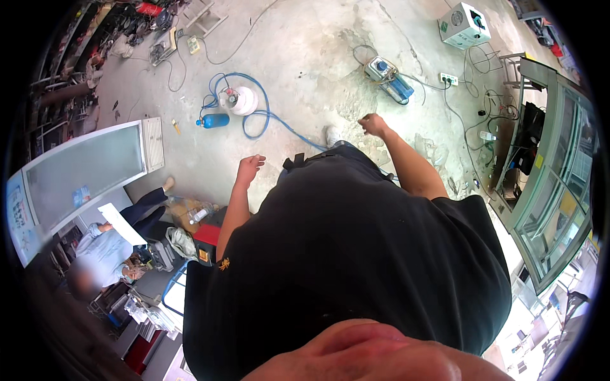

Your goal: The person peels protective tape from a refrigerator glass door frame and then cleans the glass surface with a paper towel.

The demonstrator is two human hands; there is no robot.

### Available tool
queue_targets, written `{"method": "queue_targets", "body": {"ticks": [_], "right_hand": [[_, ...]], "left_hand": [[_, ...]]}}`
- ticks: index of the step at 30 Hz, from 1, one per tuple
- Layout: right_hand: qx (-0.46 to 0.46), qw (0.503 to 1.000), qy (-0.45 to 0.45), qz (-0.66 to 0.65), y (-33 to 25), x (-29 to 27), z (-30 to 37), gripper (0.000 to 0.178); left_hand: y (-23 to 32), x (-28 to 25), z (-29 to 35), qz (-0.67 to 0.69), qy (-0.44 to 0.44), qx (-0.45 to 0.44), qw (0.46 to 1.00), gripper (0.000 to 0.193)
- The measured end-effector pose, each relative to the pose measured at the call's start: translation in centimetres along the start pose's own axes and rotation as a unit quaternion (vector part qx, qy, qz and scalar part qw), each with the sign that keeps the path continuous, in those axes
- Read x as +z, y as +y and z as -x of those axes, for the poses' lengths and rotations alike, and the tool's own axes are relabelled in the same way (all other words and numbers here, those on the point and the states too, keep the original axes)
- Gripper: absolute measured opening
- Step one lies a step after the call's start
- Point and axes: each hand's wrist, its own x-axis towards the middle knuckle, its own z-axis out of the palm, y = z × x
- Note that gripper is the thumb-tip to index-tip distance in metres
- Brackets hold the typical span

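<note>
My left hand (250, 169) hangs in the air at my left side, its fingers loosely stretched and nothing in them. My right hand (373, 125) is held out ahead on the right, fingers slightly bent and apart, also without anything in it. Beyond the left hand a white gas cylinder (244, 100) stands on the floor, and a small blue cylinder (215, 120) lies beside it. A blue hose (279, 118) loops around them and runs toward my shoe (332, 135). Nearest the right hand is a blue and grey pump-like machine (395, 84). Neither hand touches anything.
A white box (464, 26) and a power strip (448, 79) with trailing cables lie at the far right. A glass door (553, 171) stands on the right. At left, a seated person (105, 251) with a white sheet (122, 224) is near a glazed panel (86, 174).
</note>
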Motion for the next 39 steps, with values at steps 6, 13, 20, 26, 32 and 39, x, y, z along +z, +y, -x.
{"method": "queue_targets", "body": {"ticks": [6, 13, 20, 26, 32, 39], "right_hand": [[-0.001, 0.977, 0.128, -0.168, -6.3, -13.2, -4.8, 0.039], [0.318, 0.938, 0.092, -0.101, 8.0, -15.0, -5.5, 0.034], [0.454, 0.839, 0.1, -0.282, 2.8, -17.0, -2.0, 0.032], [0.297, 0.877, 0.135, -0.353, -3.2, -23.3, -14.1, 0.037], [0.191, 0.935, 0.194, -0.228, -4.2, -37.2, -23.6, 0.036], [0.281, 0.832, 0.343, -0.334, 6.2, -56.3, -24.0, 0.034]], "left_hand": [[1.6, -3.2, -7.1, -0.031, -0.048, -0.091, 0.994, 0.029], [16.4, -7.7, -17.2, -0.273, -0.117, -0.067, 0.952, 0.015], [32.9, -12.3, -47.8, -0.187, -0.082, 0.055, 0.977, 0.023], [56.4, -4.7, -56.7, -0.162, -0.088, 0.051, 0.982, 0.03], [66.0, 5.7, -60.0, -0.18, -0.103, 0.027, 0.978, 0.032], [75.3, 14.8, -65.3, -0.333, -0.218, -0.024, 0.917, 0.034]]}}
